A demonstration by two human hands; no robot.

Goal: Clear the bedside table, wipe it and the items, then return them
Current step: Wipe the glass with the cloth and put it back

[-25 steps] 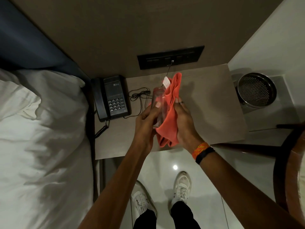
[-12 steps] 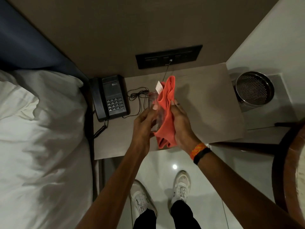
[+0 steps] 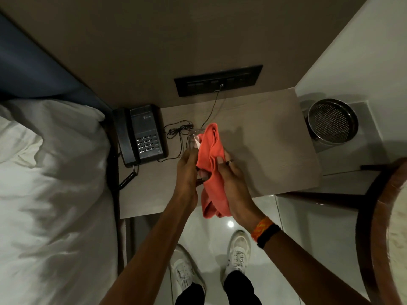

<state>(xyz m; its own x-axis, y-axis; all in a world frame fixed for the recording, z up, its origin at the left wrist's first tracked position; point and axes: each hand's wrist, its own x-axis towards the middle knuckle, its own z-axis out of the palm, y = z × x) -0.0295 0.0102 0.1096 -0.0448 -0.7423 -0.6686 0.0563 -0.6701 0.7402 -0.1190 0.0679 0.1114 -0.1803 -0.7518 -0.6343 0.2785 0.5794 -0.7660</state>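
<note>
Left hand grips a clear glass; right hand presses the orange cloth against it. Rotating the glass should wipe every side evenly.

The bedside table is a light wood-grain surface set against the wall, between the bed on one side and a lower ledge on the other. A black corded telephone lies at the table's rear corner nearest the bed, with a loosely bundled thin black cable just beside it. A perforated metal bin stands on the lower ledge, and white pillows and sheets cover the bed.
</note>
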